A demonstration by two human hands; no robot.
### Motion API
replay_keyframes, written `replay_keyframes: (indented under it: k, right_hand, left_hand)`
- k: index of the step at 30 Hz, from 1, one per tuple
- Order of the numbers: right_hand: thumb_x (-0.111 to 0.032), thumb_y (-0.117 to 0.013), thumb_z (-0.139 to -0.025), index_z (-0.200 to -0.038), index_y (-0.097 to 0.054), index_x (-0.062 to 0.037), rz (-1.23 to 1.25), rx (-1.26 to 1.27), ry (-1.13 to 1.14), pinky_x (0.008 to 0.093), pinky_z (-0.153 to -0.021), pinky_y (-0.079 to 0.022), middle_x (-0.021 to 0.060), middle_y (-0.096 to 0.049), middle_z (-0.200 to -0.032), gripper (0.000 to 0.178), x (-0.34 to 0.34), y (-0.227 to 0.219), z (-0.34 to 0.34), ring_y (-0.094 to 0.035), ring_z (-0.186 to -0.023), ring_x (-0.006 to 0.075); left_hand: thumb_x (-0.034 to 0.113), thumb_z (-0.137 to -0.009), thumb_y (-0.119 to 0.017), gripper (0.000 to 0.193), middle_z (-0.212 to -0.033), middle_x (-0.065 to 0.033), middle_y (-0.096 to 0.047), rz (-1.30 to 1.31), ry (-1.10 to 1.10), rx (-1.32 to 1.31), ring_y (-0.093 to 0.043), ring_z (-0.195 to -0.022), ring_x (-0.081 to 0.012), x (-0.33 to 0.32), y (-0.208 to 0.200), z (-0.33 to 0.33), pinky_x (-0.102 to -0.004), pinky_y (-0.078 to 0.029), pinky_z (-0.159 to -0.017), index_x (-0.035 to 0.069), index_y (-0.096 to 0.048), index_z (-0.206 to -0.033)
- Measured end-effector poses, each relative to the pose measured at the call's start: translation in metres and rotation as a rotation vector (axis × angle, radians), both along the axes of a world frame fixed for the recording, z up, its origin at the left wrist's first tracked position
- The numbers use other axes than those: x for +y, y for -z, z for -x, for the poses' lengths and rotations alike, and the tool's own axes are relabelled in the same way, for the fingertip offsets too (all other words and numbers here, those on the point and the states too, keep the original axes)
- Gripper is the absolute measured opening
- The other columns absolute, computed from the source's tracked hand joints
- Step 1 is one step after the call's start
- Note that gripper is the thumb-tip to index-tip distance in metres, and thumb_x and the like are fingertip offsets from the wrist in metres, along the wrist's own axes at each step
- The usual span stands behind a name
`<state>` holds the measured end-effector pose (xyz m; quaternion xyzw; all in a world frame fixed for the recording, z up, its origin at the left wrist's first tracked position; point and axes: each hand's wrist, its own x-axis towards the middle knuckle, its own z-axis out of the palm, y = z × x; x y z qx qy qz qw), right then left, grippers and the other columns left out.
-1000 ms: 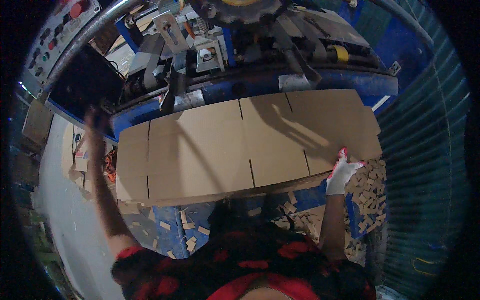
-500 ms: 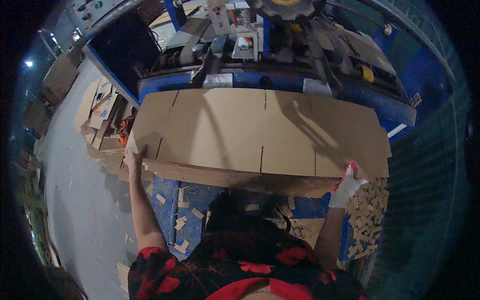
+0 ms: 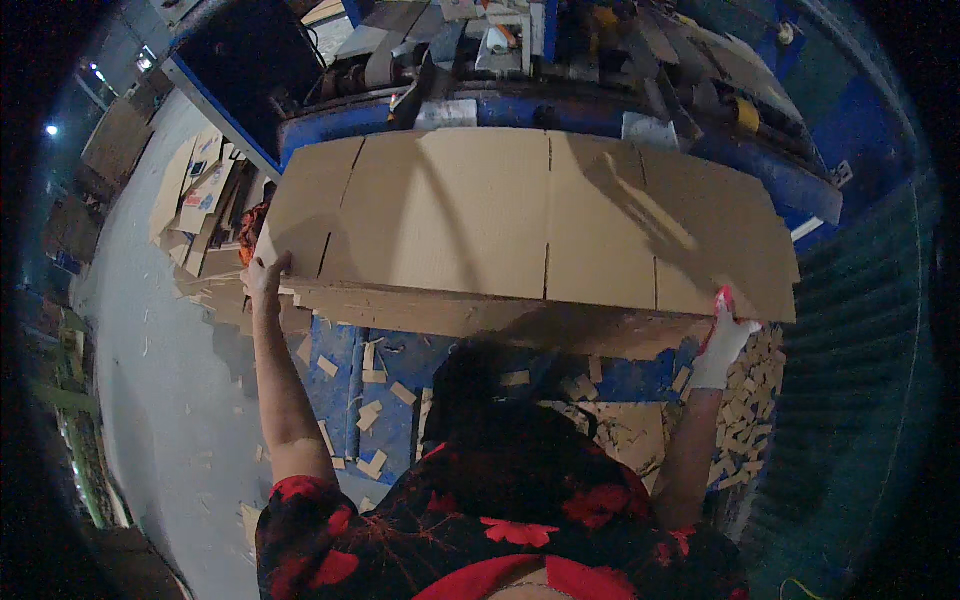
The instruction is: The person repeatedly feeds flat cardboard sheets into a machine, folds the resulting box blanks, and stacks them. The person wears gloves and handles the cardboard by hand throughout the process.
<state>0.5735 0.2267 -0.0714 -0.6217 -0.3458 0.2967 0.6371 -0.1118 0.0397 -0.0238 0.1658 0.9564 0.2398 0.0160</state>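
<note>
A stack of creased and slotted brown cardboard sheets [image 3: 470, 215] lies across the middle in front of me, its layered near edge facing me. My bare left hand [image 3: 262, 275] grips the stack's near left corner, with the thumb on the top sheet. At the near right, my right hand [image 3: 728, 345] wears a white glove with red fingertips. Its thumb presses on the near edge of the cardboard, while the other fingers are partly hidden at the side of the stack. Shadows fall across the top sheet.
Beyond the stack stands a blue machine [image 3: 330, 130] with metal plates and rollers. Small cardboard offcuts [image 3: 745, 400] are heaped at right and scattered over the blue surface [image 3: 335, 375] below. Flat cardboard scraps [image 3: 200, 215] are piled on the grey floor [image 3: 160, 370] at left.
The stack, both hands and the machine all sit higher in the picture, mostly from a shift of view. Both hands keep their places on the cardboard.
</note>
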Motion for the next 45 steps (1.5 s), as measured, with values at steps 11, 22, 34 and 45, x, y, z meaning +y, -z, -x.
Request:
replay_keyframes:
  k: [11, 22, 34, 45]
  right_hand:
    - [-0.008, -0.074, -0.075, -0.145, 0.001, 0.0055, -0.020, 0.214, -0.069, 0.0333, -0.099, -0.041, 0.0150, -0.045, -0.133, 0.103, 0.004, 0.020, -0.007, -0.049, -0.116, 0.0230]
    - [-0.004, -0.071, -0.078, -0.145, -0.005, 0.0016, 0.275, 0.005, 0.074, 0.0342, -0.097, -0.045, 0.0166, -0.050, -0.127, 0.095, -0.002, -0.005, 0.003, -0.054, -0.111, 0.0217]
    - [-0.005, -0.062, -0.085, -0.137, -0.037, -0.0016, 0.016, 0.332, -0.108, 0.0365, -0.088, -0.048, 0.0140, -0.054, -0.126, 0.058, -0.011, -0.012, -0.008, -0.057, -0.107, 0.0243]
    - [-0.020, -0.060, -0.090, -0.133, -0.048, -0.0054, 0.054, -0.089, -0.087, 0.0332, -0.073, -0.052, 0.0109, -0.062, -0.117, 0.047, -0.058, -0.088, -0.019, -0.061, -0.102, 0.0229]
  left_hand:
    - [0.033, -0.074, -0.077, 0.045, -0.097, -0.0119, -0.061, -0.534, -0.002, -0.384, -0.055, -0.092, -0.0190, -0.011, 0.018, 0.042, -0.0390, -0.040, -0.085, -0.003, -0.063, -0.097]
    - [0.034, -0.077, -0.074, 0.042, -0.105, -0.0117, -0.059, -0.477, -0.066, -0.038, -0.059, -0.092, -0.0251, -0.011, 0.016, 0.015, -0.0400, -0.049, -0.080, 0.001, -0.056, -0.096]
    - [0.006, -0.089, -0.056, 0.046, -0.128, -0.0169, -0.049, -1.544, -0.005, -1.009, -0.051, -0.115, -0.0301, 0.024, 0.008, -0.076, -0.0452, -0.043, -0.099, 0.000, -0.039, -0.132]
    - [-0.003, -0.082, -0.056, 0.048, -0.122, -0.0153, -0.057, -0.879, 0.520, -0.271, -0.053, -0.115, -0.0313, -0.042, -0.051, -0.134, -0.0359, -0.043, -0.095, -0.001, -0.047, -0.129]
